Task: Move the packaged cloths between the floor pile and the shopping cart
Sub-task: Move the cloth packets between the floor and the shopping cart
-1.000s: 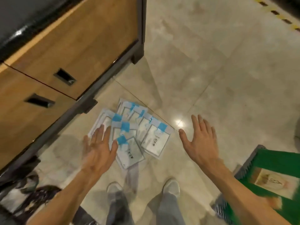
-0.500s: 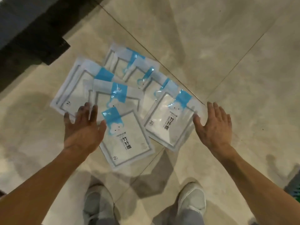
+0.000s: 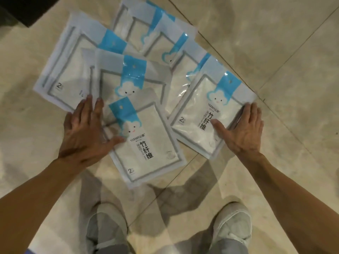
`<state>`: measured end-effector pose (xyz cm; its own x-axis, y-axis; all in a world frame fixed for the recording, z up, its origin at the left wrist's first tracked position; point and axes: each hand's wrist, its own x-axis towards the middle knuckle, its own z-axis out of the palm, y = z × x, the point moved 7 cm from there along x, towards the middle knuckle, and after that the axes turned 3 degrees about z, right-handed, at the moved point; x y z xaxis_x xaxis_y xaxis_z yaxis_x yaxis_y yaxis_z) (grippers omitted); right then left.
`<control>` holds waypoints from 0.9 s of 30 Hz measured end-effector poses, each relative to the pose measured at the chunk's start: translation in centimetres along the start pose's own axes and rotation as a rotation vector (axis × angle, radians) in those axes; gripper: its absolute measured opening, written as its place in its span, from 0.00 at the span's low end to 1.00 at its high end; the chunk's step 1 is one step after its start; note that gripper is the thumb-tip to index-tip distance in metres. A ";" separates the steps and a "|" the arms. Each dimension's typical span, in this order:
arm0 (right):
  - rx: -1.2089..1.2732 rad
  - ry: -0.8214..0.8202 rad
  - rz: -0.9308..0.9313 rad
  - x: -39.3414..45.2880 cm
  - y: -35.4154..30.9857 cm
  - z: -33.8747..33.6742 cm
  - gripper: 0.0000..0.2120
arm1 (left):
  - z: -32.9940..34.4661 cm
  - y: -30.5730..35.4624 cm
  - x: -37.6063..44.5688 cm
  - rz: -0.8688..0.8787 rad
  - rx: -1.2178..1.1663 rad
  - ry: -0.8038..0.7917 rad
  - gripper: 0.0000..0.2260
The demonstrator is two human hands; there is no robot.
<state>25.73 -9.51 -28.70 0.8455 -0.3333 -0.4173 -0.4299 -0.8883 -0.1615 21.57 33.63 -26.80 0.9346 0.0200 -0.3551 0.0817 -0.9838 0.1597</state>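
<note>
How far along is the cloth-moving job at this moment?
Nothing looks moved: the packaged cloths lie fanned and overlapping on the floor, and no cart is in view. In hand: the left hand lies flat on the pile's left side, the right hand flat on the rightmost package, neither gripping. Left: gathering, lifting and carrying every package.

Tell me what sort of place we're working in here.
Probably a shop floor, though this view is narrow: glossy beige floor tiles, a spread pile of identical retail-packaged cloths, and a dark fixture base at the top left corner.
</note>
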 end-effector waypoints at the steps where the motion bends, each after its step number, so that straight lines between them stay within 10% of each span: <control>1: -0.009 0.008 0.006 0.2 0.1 -0.3 0.64 | -0.8 0.0 0.3 0.004 0.002 0.041 0.52; 10: 0.067 0.002 0.225 1.0 -0.9 -2.0 0.50 | -4.3 -1.9 6.2 -0.357 -0.356 0.156 0.42; 21: 0.359 -0.115 0.646 1.4 -0.2 0.2 0.44 | -2.5 -1.1 5.1 -0.393 -0.400 0.049 0.33; 27: 0.532 -0.161 0.556 1.1 0.2 0.0 0.13 | -4.7 -2.0 4.6 -0.489 -0.529 0.211 0.25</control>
<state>26.56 -10.06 -29.21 0.4232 -0.5986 -0.6801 -0.9046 -0.3209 -0.2805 27.37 36.49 -24.48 0.7911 0.5191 -0.3235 0.6105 -0.6381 0.4691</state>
